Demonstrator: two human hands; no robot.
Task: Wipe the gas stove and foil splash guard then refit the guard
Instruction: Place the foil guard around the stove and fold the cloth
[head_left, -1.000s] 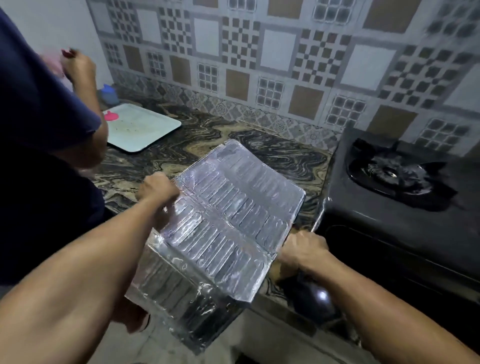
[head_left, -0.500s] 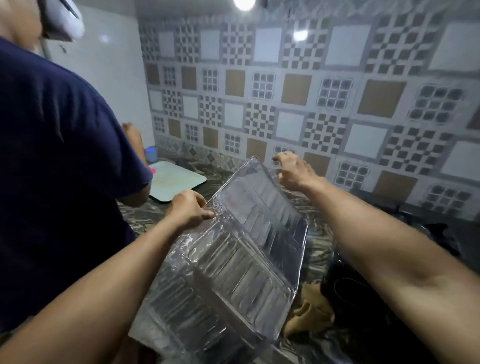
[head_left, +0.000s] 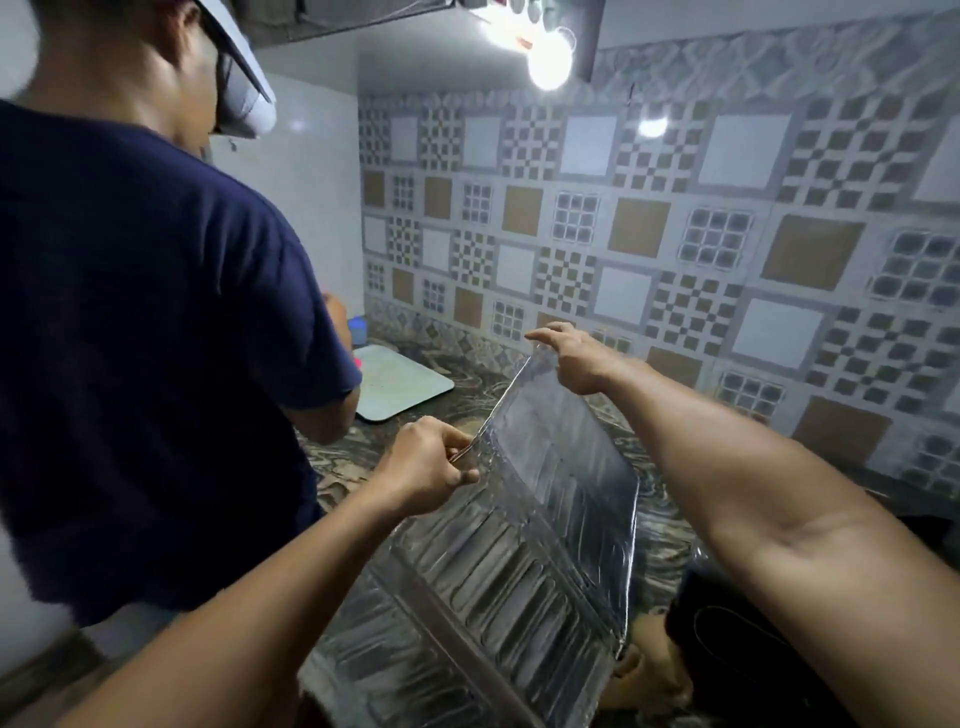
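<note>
The ribbed silver foil splash guard (head_left: 524, 561) runs lengthwise away from the person: left hand (head_left: 423, 462) pinches its near-left edge, right hand (head_left: 574, 358) grips its far top corner.

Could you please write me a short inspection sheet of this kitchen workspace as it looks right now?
Surface: dark marbled countertop, patterned tile wall behind it.
Job's things: foil splash guard held up, partly unfolded, above the counter; black gas stove only partly in view at lower right; tan cloth lies beside it.
Clutter: pale tray and a small blue item at the far left of the counter.
Hands: left hand pinches the guard's left edge; right hand holds its top corner.
Cables: nothing seen.
Surroundings: another person in a navy shirt stands close on the left; bright bulb overhead.
</note>
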